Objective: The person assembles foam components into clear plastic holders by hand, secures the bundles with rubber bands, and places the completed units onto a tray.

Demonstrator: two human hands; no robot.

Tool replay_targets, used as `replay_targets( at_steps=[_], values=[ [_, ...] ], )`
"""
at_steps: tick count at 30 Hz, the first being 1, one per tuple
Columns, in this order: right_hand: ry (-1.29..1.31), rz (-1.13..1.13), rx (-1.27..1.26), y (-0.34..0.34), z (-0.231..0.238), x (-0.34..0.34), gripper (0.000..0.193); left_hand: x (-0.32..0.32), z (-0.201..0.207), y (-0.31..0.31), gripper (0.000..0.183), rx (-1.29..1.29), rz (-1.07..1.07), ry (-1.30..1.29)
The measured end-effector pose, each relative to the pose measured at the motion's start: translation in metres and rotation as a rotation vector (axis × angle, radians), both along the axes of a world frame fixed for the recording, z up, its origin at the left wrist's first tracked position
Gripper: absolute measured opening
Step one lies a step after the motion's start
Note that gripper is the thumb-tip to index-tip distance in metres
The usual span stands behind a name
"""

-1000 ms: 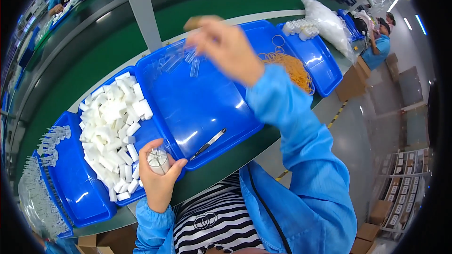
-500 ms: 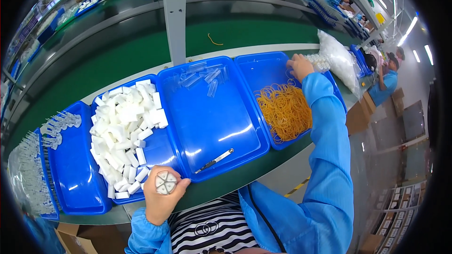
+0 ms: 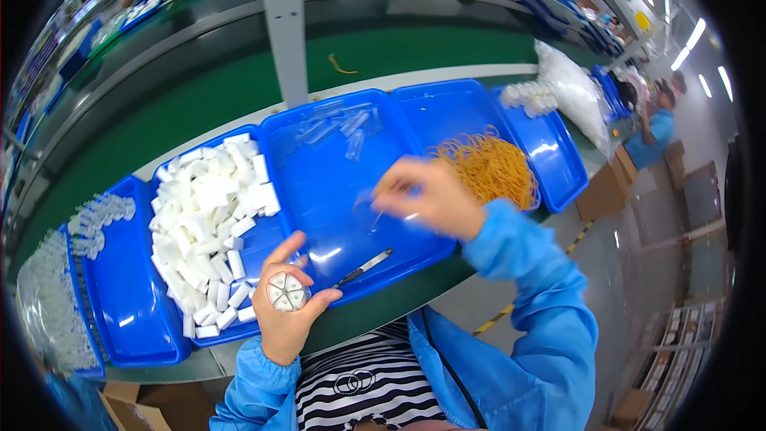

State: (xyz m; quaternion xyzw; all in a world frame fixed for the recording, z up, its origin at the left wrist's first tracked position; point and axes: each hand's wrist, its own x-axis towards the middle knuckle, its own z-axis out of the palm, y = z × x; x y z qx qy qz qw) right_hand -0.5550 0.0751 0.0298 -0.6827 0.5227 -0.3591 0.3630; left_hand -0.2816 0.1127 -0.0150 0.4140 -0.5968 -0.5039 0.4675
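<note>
A round white bundle point(image 3: 286, 291), split on its end face into wedges, sits in the curl of the left hand point(image 3: 279, 329), end face up; that grip is closed around its side, with the thumb and one finger standing apart from each other. Up and to the right of this grip, the right hand point(image 3: 435, 195) hovers over the middle blue tray point(image 3: 319, 191), its fingertips drawn together on a thin clear piece point(image 3: 375, 214), too blurred to tell its shape. Between the two grips, just beside the left thumb, a slim black-and-silver tool point(image 3: 363, 267) lies slantwise near the tray's close edge. Beyond both grips, clear plastic strips point(image 3: 355, 144) lie at the far end of the same tray. Left of the left grip, white blocks point(image 3: 203, 223) are heaped in another tray, and farther left a narrower tray point(image 3: 128, 303) holds clear parts point(image 3: 104, 219). Just right of the right grip lies a tangle of orange bands point(image 3: 491, 172); past it, clear round pieces point(image 3: 531, 100) sit beside a bulging plastic bag point(image 3: 566, 96). The green tabletop point(image 3: 383, 311) shows below the grips.
</note>
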Motion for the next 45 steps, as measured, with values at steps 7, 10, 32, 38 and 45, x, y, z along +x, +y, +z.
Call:
replay_targets(
  at_steps=[7, 10, 32, 38, 45],
  values=[
    [-0.347, 0.193, 0.277, 0.043, -0.011, 0.065, 0.016, 0.001, 0.004, 0.006, 0.028, 0.206, 0.019, 0.136],
    [-0.879, 0.442, 0.45, 0.047, -0.009, 0.072, 0.021, 0.011, 0.001, 0.005, 0.025, 0.265, 0.108, 0.197],
    [-1.831, -0.013, 0.154, 0.041, -0.004, 0.079, 0.05, 0.009, 0.016, -0.006, 0.022, 0.11, 0.236, 0.322],
    [-0.566, -0.126, 0.08, 0.007, -0.025, 0.099, 0.065, 0.014, 0.015, 0.011, 0.042, -0.271, -0.247, -0.006],
    [0.323, 0.258, -0.295, 0.06, 0.008, 0.124, 0.09, 0.024, 0.011, 0.016, 0.088, -0.248, -0.071, -0.596]
  ],
)
